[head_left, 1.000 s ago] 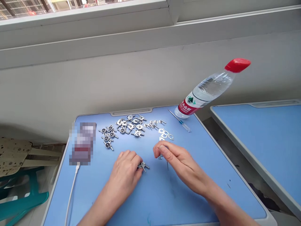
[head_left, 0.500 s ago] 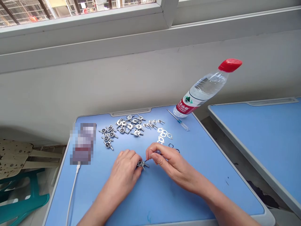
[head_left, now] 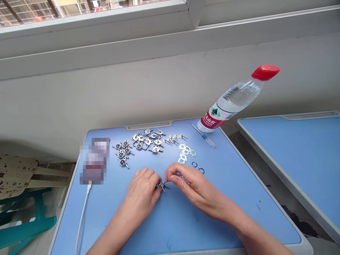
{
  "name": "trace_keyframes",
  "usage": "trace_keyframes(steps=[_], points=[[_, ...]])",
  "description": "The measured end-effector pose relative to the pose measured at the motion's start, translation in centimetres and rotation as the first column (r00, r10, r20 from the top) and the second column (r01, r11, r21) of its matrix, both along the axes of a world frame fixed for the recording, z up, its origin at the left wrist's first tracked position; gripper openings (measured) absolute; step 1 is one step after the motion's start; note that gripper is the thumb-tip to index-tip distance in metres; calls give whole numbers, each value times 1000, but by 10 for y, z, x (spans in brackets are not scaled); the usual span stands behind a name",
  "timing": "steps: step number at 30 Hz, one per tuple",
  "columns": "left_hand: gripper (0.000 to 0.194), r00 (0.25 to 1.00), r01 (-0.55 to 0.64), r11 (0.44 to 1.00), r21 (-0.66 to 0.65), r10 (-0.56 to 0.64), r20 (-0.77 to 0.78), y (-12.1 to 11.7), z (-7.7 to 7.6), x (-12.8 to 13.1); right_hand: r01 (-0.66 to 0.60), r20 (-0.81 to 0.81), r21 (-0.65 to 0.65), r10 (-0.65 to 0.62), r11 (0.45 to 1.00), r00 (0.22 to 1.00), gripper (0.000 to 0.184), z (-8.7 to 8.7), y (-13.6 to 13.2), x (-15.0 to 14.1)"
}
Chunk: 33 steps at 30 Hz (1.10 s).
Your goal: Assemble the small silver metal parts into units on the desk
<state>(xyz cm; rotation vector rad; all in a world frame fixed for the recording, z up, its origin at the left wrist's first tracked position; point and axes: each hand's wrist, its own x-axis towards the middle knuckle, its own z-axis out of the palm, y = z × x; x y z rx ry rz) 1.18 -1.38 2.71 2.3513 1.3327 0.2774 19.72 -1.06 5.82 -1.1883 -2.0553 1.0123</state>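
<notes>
My left hand (head_left: pixel 145 186) pinches a small metal fitting (head_left: pixel 161 185) with thin stems against the blue table, its fingertips closed on the left side of it. From the right, my right hand (head_left: pixel 190 180) grips a small screwdriver (head_left: pixel 180 175) with a clear, purplish handle. Most of this tool is hidden in the fingers; its thin tip meets the fitting's right side. Behind the hands lie several like metal fittings (head_left: pixel 148 141) and, right of them, several small round-headed metal pieces (head_left: pixel 171 139). Flat metal plates (head_left: pixel 183 156) and two black rubber rings (head_left: pixel 194 164) rest near my right hand.
A charging phone (head_left: pixel 95 161), blurred out, lies at the left with a white cable (head_left: pixel 83 216). At the back right stand a water bottle (head_left: pixel 228 106) and, lying beside it, another screwdriver (head_left: pixel 204 136). A second blue table (head_left: pixel 292 141) is to the right, a green stool (head_left: pixel 39 216) to the left.
The view has shifted slightly, and both rubber rings show more fully beside my right hand. That hand has turned a little; both hands keep their hold.
</notes>
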Motion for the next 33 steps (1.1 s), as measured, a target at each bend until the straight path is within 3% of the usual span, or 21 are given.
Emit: trace_keyframes(steps=[19,22,27,33], points=[[12,1000,4,1000,8,-4,-28,-1,-1,0,3,24,33,-3,999,1000,21,-1,-1,-1],[10,1000,5,1000,-4,-5,-16,0,-2,-1,8,-27,131,-4,991,1000,22,-6,0,-1],[12,1000,-2,1000,-21,2,6,0,-2,-1,-48,-24,376,61,925,998,28,-14,2,0],[11,1000,1,1000,-11,-1,21,-1,-4,-1,-71,59,337,54,939,997,32,-3,1,7]])
